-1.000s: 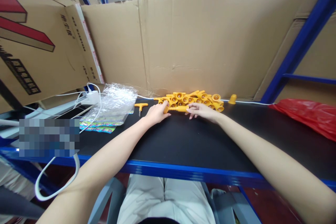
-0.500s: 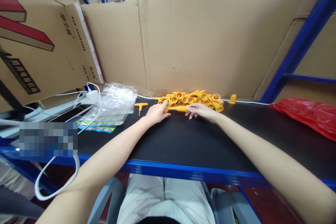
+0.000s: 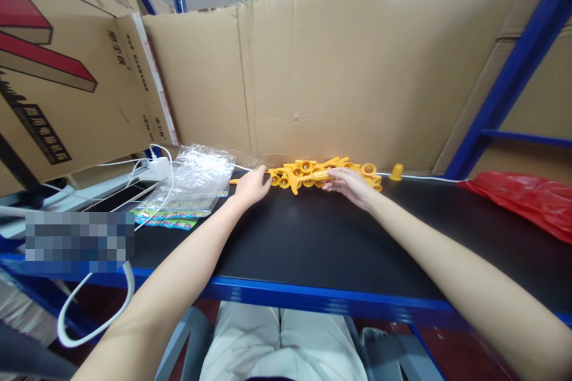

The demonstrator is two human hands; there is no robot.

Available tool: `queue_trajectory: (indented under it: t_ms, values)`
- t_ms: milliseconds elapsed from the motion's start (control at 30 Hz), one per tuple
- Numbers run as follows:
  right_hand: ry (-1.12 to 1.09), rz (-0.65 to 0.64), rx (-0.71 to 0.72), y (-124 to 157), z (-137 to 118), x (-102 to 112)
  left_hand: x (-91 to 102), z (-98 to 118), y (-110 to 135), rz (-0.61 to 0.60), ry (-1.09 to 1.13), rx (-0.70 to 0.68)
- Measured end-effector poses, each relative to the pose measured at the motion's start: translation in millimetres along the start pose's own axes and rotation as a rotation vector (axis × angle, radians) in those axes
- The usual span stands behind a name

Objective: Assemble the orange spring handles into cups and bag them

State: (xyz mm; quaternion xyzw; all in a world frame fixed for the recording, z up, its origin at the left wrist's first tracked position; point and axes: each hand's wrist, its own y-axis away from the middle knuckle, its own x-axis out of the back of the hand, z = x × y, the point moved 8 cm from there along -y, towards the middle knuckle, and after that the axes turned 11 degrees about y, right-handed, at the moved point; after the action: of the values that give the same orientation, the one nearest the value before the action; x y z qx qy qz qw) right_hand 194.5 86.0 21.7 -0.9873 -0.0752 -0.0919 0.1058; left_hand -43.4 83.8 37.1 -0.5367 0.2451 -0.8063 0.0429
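My right hand (image 3: 351, 186) is closed around one end of a yellow T-handled corkscrew (image 3: 294, 181). The corkscrew's crossbar points left, in front of a pile of yellow plastic parts (image 3: 284, 181) with round cup-shaped openings. My left hand (image 3: 252, 186) is off to the left, above a second yellow T-handled corkscrew (image 3: 233, 181). Only the left tip of that handle shows past the hand. The left fingers are bent and partly hidden, so their grip on it cannot be made out.
One yellow cap (image 3: 395, 172) stands alone right of the pile. Clear plastic bags (image 3: 190, 175) and a white charger with cables (image 3: 159, 168) lie at the left. A red plastic bag (image 3: 522, 196) is at the right. Cardboard (image 3: 335, 71) walls the back of the black tabletop (image 3: 304, 244).
My left hand has let go of the corkscrew that both hands were at and moved left over the other one. My right hand still has the first corkscrew, slightly raised.
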Motion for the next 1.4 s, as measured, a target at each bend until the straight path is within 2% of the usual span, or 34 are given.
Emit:
queue_trajectory:
  t_ms: [100, 233, 333, 533, 600, 667, 767, 867, 967, 1167, 1400]
  values:
    - [-0.014, 0.090, 0.042, -1, -8, 11, -3.4, -28, -2, -0.023, -0.144, 0.124]
    - [0.054, 0.214, 0.144, -4, -18, 24, -17.5, -55, 1, -0.173, -0.208, 0.280]
    - [0.150, 0.249, 0.250, -8, -32, 22, -21.5, -56, 1, -0.218, -0.200, 0.279]
    - [0.228, 0.314, 0.485, -22, -69, 1, -19.9, -49, -1, -0.223, -0.218, 0.274]
    - [0.343, 0.372, 0.583, -27, -80, -6, -19.5, -49, -1, -0.224, -0.215, 0.287]
    - [0.563, 0.447, 0.628, -31, -85, -14, -19.8, -48, -1, -0.226, -0.207, 0.286]
    - [0.978, 0.486, 0.603, -39, -80, -32, -21.1, -47, -3, -0.230, -0.200, 0.265]
    - [1.380, 0.394, 0.567, -43, -64, -56, -22.5, -46, -3, -0.234, -0.202, 0.254]
    - [1.624, 0.291, 0.487, -43, -50, -73, -23.1, -47, -4, -0.240, -0.206, 0.257]
    - [1.681, 0.222, 0.279, -46, -50, -77, -22.2, -44, -2, -0.246, -0.211, 0.256]
    - [1.648, 0.153, 0.252, -60, -48, -79, -22.0, -41, -1, -0.249, -0.219, 0.244]
